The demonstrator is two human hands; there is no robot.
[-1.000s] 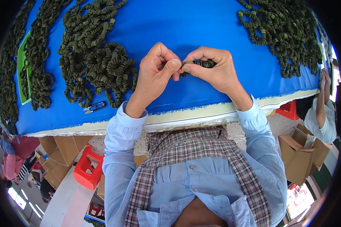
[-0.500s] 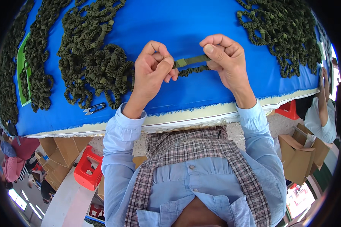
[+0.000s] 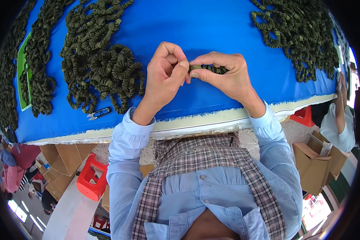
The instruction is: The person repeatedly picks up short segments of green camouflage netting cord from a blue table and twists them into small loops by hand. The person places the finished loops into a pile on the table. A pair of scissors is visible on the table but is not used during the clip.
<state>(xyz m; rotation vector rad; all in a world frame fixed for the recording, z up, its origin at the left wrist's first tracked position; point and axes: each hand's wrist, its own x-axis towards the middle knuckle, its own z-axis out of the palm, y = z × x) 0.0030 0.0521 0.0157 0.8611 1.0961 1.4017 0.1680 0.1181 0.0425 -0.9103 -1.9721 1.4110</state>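
Between my hands, above the blue-covered table (image 3: 180,100), is a dark green fabric scrunchie (image 3: 219,69), now gathered small. My left hand (image 3: 166,74) pinches its left end between thumb and fingers. With thumb and forefinger, my right hand (image 3: 225,74) closes on the band close to the left fingertips. Part of the scrunchie is hidden behind the fingers. To the left of my left hand lies a large heap of similar scrunchies (image 3: 122,66). Small black thread snips (image 3: 99,113) lie below that heap, near the table's front edge.
Another scrunchie heap (image 3: 304,36) covers the right side, and more rows lie far left around a green tray (image 3: 21,76). A red stool (image 3: 93,178) and cardboard boxes (image 3: 314,162) stand below the table. A co-worker's arm (image 3: 341,104) reaches the right edge.
My right hand has moved left to meet my left hand. The scrunchie, stretched out flat between them before, is now bunched up. My left hand has barely moved.
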